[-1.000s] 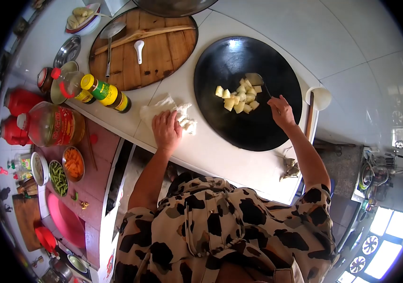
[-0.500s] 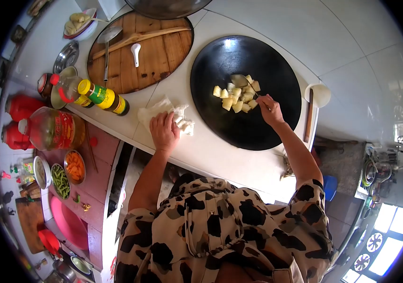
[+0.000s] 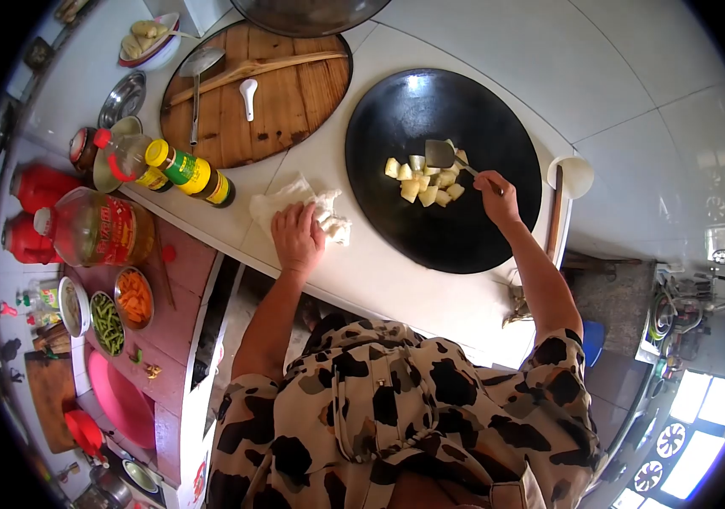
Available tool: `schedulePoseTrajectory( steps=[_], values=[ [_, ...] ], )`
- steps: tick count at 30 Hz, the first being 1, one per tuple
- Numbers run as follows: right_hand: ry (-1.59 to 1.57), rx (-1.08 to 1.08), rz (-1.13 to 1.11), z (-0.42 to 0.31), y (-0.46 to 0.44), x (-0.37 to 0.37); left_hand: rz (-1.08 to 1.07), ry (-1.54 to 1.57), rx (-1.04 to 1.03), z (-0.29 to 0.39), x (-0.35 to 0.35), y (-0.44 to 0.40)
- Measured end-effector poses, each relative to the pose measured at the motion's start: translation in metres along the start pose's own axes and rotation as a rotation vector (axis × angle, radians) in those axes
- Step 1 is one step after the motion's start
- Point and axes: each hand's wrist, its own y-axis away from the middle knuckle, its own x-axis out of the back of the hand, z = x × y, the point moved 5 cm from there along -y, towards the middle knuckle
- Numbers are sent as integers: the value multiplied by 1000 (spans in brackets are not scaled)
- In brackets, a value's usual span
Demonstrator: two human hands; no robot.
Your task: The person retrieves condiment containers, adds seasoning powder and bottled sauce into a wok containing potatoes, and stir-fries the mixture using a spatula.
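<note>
The right hand (image 3: 496,195) curled its fingers around a spatula (image 3: 440,154) above pale cubes (image 3: 428,197) in a wok (image 3: 439,242); the left hand (image 3: 298,239), fingers together, lay on a cloth (image 3: 277,204) near the counter (image 3: 379,284)'s front edge.

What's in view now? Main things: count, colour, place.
wok: one, black, on white counter
food cubes: many, pale, in the wok
spatula: one, grey, over the cubes
cloth: one, white, on the counter
wooden board: one, brown, left of the wok
spoon: one, white, on the board
ladle: one, grey, on the board
bottles: two, yellow-capped and red-capped, near the board
jug: one, red-labelled, far left
orange pieces: many, orange, in a bowl
green pieces: many, green, in another bowl
basin: one, pink, lower left
left hand: one, bare, on cloth
right hand: one, bare, gripping spatula
</note>
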Motion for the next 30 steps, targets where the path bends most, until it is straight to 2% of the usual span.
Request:
schedulePoseTrajectory(
  steps=[3, 6, 9, 12, 15, 23, 30],
  values=[
    [154, 19, -60, -10, 3, -5, -10, 8, 2, 0, 0, 0],
    [311, 391, -22, -28, -2, -5, -10, -1, -2, 1, 0, 0],
    [345, 368, -128, -31, -7, -14, -7, 3, -9, 0, -1, 0],
    [271, 427, -92, -30, -4, -19, -4, 13, -13, 1, 0, -1],
    [120, 181, -57, -24, -3, -12, 0, 19, -14, 1, 0, 0],
    [28, 108, 193, 5, -33, 33, -3, 26, -25, 3, 1, 0],
    [153, 59, 165, 22, -43, 49, 8, 16, -40, 3, 1, 0]
  ],
)
